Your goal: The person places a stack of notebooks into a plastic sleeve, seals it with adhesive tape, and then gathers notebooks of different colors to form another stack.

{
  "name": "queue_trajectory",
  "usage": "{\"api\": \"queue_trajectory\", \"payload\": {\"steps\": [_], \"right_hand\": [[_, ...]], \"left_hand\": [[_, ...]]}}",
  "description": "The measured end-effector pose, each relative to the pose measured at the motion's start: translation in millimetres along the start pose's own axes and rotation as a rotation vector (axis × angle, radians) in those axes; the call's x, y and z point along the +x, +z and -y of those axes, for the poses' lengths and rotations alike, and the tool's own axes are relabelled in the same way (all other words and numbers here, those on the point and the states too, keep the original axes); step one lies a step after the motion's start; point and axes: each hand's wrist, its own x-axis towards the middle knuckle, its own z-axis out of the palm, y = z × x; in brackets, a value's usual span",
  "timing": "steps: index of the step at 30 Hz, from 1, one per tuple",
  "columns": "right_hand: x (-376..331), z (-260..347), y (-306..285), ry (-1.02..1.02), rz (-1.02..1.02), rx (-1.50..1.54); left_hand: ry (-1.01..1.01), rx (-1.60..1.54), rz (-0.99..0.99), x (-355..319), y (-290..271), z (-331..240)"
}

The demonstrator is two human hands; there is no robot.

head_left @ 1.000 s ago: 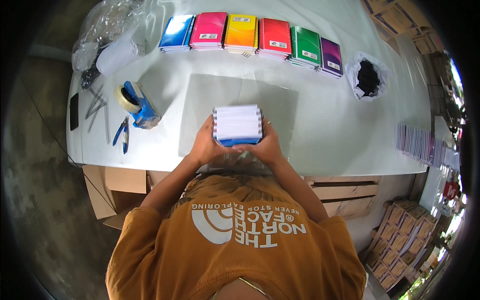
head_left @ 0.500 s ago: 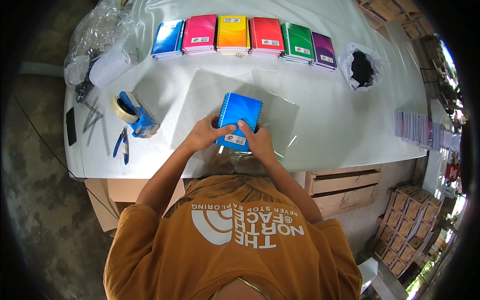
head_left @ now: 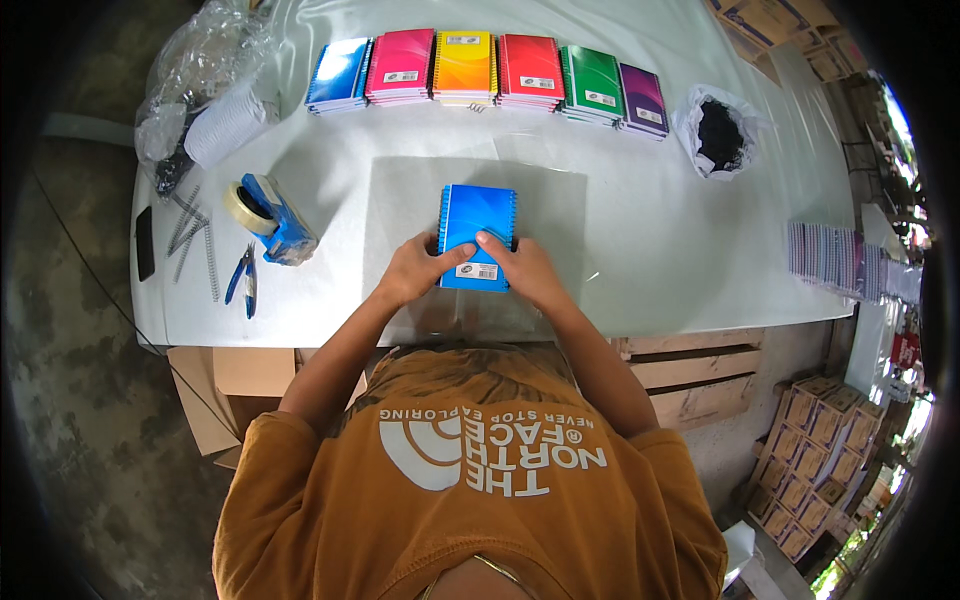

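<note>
A blue spiral notebook (head_left: 478,215) with a white label near its lower edge is gripped between my two hands, over the middle of a clear plastic sheet (head_left: 400,190). My left hand (head_left: 415,268) holds its left side, thumb lying on the cover. From the other side my right hand (head_left: 522,270) grips it, the thumb also on the cover. The fingers beneath are hidden, as is whether more notebooks lie under the top one.
Stacks of spiral notebooks in several colours, among them a yellow stack (head_left: 464,65), line the far side. To the left are a tape dispenser (head_left: 285,225), pliers (head_left: 245,280), loose wire spirals (head_left: 190,230) and a phone (head_left: 145,243). A white bag (head_left: 690,130) with dark contents stands right.
The notebook has turned from a slight tilt to nearly straight. The plastic sheet beneath has also turned and now lies squarer to the table's front edge. Both hands keep their hold.
</note>
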Motion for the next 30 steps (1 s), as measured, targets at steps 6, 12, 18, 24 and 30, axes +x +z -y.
{"api": "queue_trajectory", "payload": {"steps": [6, 12, 18, 24, 30], "right_hand": [[-8.7, -8.9, -11.3, -0.095, -0.246, -0.649], [-20.4, -71.6, -4.5, -0.351, -0.946, -0.923], [-27.5, -40.2, -14.7, -0.227, -0.8, -0.071], [-28.3, -60.1, -50.4, 0.075, -0.652, 0.504], [-22.7, -67.9, -48.0, -0.247, -0.718, -0.194]], "left_hand": [[-0.272, 0.729, -0.143, -17.3, -17.9, -50.9], [0.201, 1.078, -0.921, 2.3, 5.9, 67.2], [0.258, 0.404, -0.805, -10.3, -8.5, 36.4], [-0.15, -0.107, -0.345, -8.8, -61.7, 28.7], [-0.167, -0.107, -0.422, -12.1, -64.4, 25.7]]}}
